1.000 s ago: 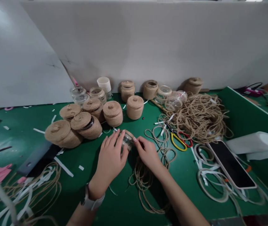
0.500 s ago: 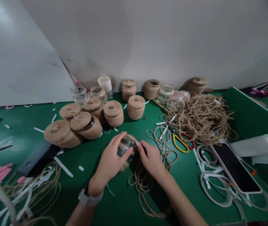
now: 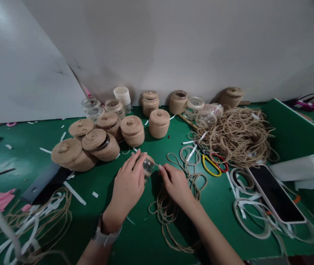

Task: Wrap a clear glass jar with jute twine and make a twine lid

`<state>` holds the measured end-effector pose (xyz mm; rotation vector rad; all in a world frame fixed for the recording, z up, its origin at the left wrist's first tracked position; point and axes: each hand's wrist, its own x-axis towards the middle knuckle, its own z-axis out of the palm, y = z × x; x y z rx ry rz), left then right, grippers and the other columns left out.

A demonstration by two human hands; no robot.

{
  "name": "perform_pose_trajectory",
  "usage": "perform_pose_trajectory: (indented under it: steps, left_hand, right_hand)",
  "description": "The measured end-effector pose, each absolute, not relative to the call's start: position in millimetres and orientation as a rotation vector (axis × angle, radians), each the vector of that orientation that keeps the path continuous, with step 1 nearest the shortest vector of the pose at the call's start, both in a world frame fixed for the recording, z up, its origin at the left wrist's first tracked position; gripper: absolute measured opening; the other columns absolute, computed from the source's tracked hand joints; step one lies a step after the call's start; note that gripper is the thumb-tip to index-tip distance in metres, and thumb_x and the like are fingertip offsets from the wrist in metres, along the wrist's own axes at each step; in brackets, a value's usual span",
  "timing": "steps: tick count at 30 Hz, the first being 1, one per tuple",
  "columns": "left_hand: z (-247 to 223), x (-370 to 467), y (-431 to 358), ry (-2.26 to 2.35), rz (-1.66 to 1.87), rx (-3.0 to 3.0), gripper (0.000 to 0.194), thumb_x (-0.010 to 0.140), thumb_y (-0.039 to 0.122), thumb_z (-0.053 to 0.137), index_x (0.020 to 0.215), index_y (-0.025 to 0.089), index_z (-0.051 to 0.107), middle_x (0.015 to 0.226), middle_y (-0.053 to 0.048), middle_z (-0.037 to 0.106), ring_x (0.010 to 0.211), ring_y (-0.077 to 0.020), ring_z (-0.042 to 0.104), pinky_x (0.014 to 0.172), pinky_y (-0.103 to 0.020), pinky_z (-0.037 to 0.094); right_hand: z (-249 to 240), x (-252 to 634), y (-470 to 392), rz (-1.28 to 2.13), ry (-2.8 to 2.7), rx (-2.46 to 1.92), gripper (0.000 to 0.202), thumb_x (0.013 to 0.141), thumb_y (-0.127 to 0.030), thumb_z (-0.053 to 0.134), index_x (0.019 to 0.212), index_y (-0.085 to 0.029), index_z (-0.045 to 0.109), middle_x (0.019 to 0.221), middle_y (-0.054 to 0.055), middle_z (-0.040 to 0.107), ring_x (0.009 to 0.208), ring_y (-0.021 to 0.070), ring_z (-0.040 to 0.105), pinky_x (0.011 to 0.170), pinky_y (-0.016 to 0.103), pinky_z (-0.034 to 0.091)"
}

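Note:
My left hand [image 3: 131,178] is wrapped over a small glass jar [image 3: 148,166], which lies tilted under the fingers. Twine covers a band at the jar's far end; the palm hides much of the rest. To the right, my right hand [image 3: 173,180] pinches a strand of jute twine [image 3: 157,165] that runs from the jar to the fingertips. Below that hand, loose coils of twine [image 3: 168,208] spread over the green table.
Several twine-wrapped jars with lids [image 3: 132,129] stand behind the hands. Yellow-and-red scissors [image 3: 211,165] lie beside a big twine heap [image 3: 236,136]. On the right are a phone [image 3: 277,195], rolls of tape [image 3: 252,217] and a white roll [image 3: 303,170]. Paper cups [image 3: 122,95] stand by the wall.
My left hand has rolled further over the jar, turning it and shifting it slightly left. A short stretch of twine now shows between the jar and my right fingertips.

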<state>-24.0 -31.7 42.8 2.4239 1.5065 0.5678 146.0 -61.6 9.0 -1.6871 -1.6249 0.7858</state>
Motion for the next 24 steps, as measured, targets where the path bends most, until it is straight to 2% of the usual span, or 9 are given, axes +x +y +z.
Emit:
perform_pose_trajectory:
  steps: [3, 6, 9, 12, 14, 17, 19, 21, 24]
  left_hand:
    - [41.7, -24.8, -31.0, 1.517, 0.561, 2.424, 0.053, 0.09, 0.042, 0.054, 0.138, 0.021, 0.048, 0.146, -0.011, 0.049, 0.13, -0.0323, 0.048, 0.099, -0.047, 0.049]
    - [42.4, -25.9, -27.7, 1.539, 0.554, 2.355, 0.062, 0.081, 0.043, 0.067, 0.138, 0.025, 0.048, 0.146, -0.009, 0.048, 0.129, -0.0336, 0.049, 0.098, -0.047, 0.05]
    - [42.6, -27.1, -23.5, 1.491, 0.637, 2.109, 0.051, 0.085, 0.039, 0.063, 0.133, 0.027, 0.054, 0.143, -0.007, 0.052, 0.127, -0.0301, 0.052, 0.1, -0.043, 0.049]
    - [40.3, -27.2, -22.8, 1.313, 0.681, 1.748, 0.046, 0.088, 0.041, 0.058, 0.132, 0.027, 0.055, 0.139, -0.007, 0.056, 0.121, -0.0261, 0.058, 0.09, -0.036, 0.055]
    - [38.6, -26.5, -24.8, 1.266, 0.684, 1.678, 0.045, 0.088, 0.041, 0.057, 0.132, 0.028, 0.055, 0.141, -0.007, 0.054, 0.123, -0.0255, 0.057, 0.092, -0.037, 0.055]
    - [38.7, -25.4, -28.5, 1.35, 0.634, 1.907, 0.044, 0.089, 0.042, 0.058, 0.132, 0.032, 0.055, 0.144, -0.004, 0.052, 0.136, -0.0286, 0.044, 0.109, -0.05, 0.04]
    - [40.6, -24.6, -30.1, 1.41, 0.592, 2.08, 0.043, 0.092, 0.042, 0.053, 0.133, 0.033, 0.054, 0.144, -0.003, 0.053, 0.139, -0.03, 0.039, 0.112, -0.058, 0.033]
    - [42.1, -23.4, -31.3, 1.425, 0.603, 2.197, 0.042, 0.095, 0.039, 0.046, 0.135, 0.028, 0.053, 0.143, -0.005, 0.053, 0.137, -0.029, 0.041, 0.111, -0.056, 0.035]
    - [41.5, -21.2, -33.6, 1.4, 0.634, 2.336, 0.041, 0.098, 0.031, 0.039, 0.137, 0.023, 0.052, 0.143, -0.007, 0.052, 0.133, -0.0248, 0.047, 0.109, -0.047, 0.041]
  right_hand:
    - [8.5, 145.7, -61.1, 0.766, -1.625, -1.681, 0.035, 0.1, -0.036, 0.034, 0.069, -0.023, 0.046, 0.065, 0.002, 0.058, 0.06, 0.0168, 0.053, 0.06, 0.027, 0.032]
    - [8.7, 144.1, -60.8, 0.746, -1.641, -1.678, 0.036, 0.1, -0.036, 0.034, 0.068, -0.023, 0.045, 0.064, 0.001, 0.057, 0.058, 0.0159, 0.052, 0.058, 0.026, 0.031]
    - [10.6, 142.7, -61.9, 0.736, -1.643, -1.665, 0.036, 0.099, -0.035, 0.035, 0.068, -0.022, 0.046, 0.062, 0.0, 0.056, 0.057, 0.0148, 0.051, 0.057, 0.025, 0.03]
    - [12.6, 144.0, -64.1, 0.71, -1.622, -1.659, 0.035, 0.099, -0.034, 0.035, 0.069, -0.022, 0.048, 0.062, 0.0, 0.055, 0.057, 0.0142, 0.051, 0.057, 0.024, 0.031]
    - [12.9, 146.3, -65.9, 0.699, -1.595, -1.674, 0.035, 0.099, -0.035, 0.036, 0.069, -0.021, 0.048, 0.061, -0.001, 0.054, 0.056, 0.0138, 0.05, 0.056, 0.024, 0.03]
    - [12.9, 149.3, -68.5, 0.706, -1.567, -1.694, 0.036, 0.099, -0.037, 0.036, 0.067, -0.021, 0.046, 0.059, -0.001, 0.053, 0.053, 0.0129, 0.048, 0.055, 0.023, 0.029]
    - [13.3, 149.4, -70.0, 0.708, -1.573, -1.688, 0.037, 0.099, -0.037, 0.037, 0.066, -0.022, 0.045, 0.058, -0.002, 0.052, 0.053, 0.0127, 0.047, 0.055, 0.023, 0.029]
    - [13.9, 147.9, -70.9, 0.707, -1.595, -1.671, 0.037, 0.099, -0.036, 0.036, 0.065, -0.022, 0.044, 0.058, -0.002, 0.051, 0.053, 0.0125, 0.047, 0.055, 0.023, 0.029]
    - [14.1, 144.8, -70.8, 0.696, -1.619, -1.666, 0.037, 0.099, -0.034, 0.036, 0.065, -0.022, 0.043, 0.059, -0.002, 0.05, 0.054, 0.0127, 0.047, 0.055, 0.023, 0.029]
